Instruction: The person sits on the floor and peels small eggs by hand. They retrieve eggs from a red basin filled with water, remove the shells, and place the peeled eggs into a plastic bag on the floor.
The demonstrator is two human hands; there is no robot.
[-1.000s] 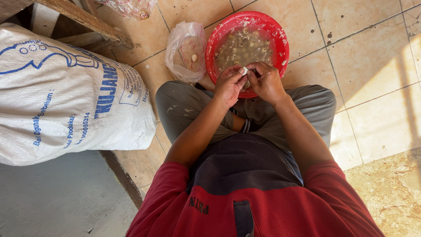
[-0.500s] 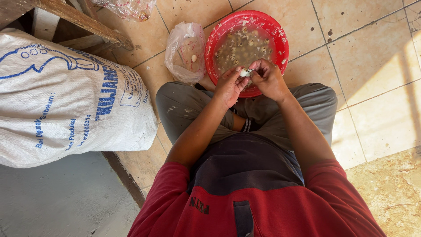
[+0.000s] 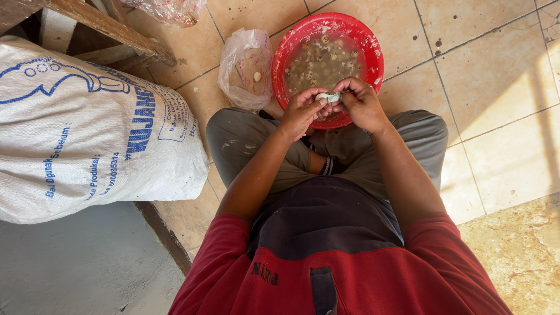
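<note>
Head view: both hands over near rim of red basin (image 3: 373, 44).
Left hand (image 3: 300, 111): fingertips pinched on small white egg (image 3: 326, 97).
Right hand (image 3: 361, 102): also closed on it.
Handling: probably light, wet, slippery, easily crushed; hold gently at its sides.

Small white egg (image 3: 328, 97), pinched between fingertips, above red basin (image 3: 373, 44).
</note>
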